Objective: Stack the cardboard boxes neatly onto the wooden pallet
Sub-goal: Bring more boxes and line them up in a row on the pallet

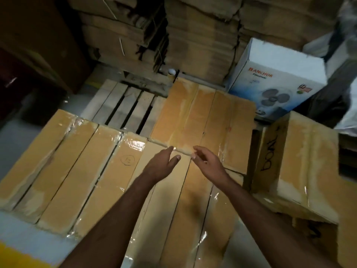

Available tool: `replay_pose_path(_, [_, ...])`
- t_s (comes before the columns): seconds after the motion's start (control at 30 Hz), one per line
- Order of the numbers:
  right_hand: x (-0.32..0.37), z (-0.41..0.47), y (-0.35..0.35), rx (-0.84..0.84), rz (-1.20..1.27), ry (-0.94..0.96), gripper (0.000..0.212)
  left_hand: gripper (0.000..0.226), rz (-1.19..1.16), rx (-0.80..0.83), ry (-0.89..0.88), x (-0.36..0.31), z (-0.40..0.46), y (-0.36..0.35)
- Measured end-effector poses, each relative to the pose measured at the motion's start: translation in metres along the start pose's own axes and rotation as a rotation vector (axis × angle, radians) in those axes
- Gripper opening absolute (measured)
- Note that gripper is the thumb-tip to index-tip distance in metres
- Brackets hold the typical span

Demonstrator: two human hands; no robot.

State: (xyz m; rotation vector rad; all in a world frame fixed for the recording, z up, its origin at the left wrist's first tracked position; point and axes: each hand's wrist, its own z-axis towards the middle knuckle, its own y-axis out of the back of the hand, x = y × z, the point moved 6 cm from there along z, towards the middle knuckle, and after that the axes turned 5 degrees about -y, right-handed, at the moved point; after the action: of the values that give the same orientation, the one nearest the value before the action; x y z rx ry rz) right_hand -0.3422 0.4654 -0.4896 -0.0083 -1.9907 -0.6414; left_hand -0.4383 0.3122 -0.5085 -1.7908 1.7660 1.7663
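Head view, dim warehouse corner. Left of both hands we see a row of long flat tan cardboard boxes wrapped in clear tape [63, 167], lying side by side; one carries a circled pen mark. Up and left of the fingers, the bare slats of the pale wooden pallet [123, 105] show between the box groups.

Left hand [161, 166]: fingers straight and loosely together, thumb apart, palm turned inward, holding nothing. It hovers over the near boxes; we cannot tell whether the fingertips touch the cardboard.

Just beyond the fingers of both hands lies a second group of taped tan cardboard boxes [204, 120] on the far part of the pallet, its near edge right at the fingertips.

Right hand [207, 162]: fingers relaxed and slightly spread, clamped on nothing, close beside the left hand, tips at the near edge of that far group.

Right of the fingers, a large brown cardboard carton with black handwriting [295, 163] sits tilted. Above it stands a white and blue fan carton printed ANCHOR [278, 82]. Stacks of flattened brown cardboard sheets [193, 35] fill the back.
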Motion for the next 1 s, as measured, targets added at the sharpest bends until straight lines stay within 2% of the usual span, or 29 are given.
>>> replay_pose_path(0.17, [0.019,-0.058,0.005,-0.046,0.062,0.026,0.027,0.047,0.030,0.057,-0.020,-0.005,-0.055,0.024])
replay_pose_path(0.33, [0.023,-0.082,0.028,-0.047,0.066,0.056,0.025,0.050,-0.034,0.016,0.005,-0.030,-0.082,0.034])
replay_pose_path(0.43, [0.012,-0.093,0.053,-0.066,0.051,0.008,0.030,0.051,-0.008,0.080,-0.022,-0.058,-0.083,0.017])
replay_pose_path(0.57, [-0.017,-0.119,0.093,0.021,-0.119,-0.012,0.039,0.047,0.081,0.217,-0.091,-0.113,-0.060,-0.040])
replay_pose_path(0.67, [-0.058,-0.147,0.141,0.052,-0.189,-0.017,0.040,0.048,0.120,0.334,-0.124,-0.163,-0.038,-0.102])
replay_pose_path(0.73, [-0.099,-0.165,0.184,0.020,-0.125,-0.120,0.038,0.048,0.140,0.400,-0.145,-0.198,-0.026,-0.144])
replay_pose_path(0.9, [-0.212,-0.200,0.309,-0.245,0.070,-0.389,0.028,0.039,0.155,0.561,-0.207,-0.281,0.010,-0.243])
replay_pose_path(1.0, [-0.280,-0.201,0.372,-0.419,0.133,-0.468,0.026,0.033,0.048,0.567,-0.156,-0.316,0.046,-0.296])
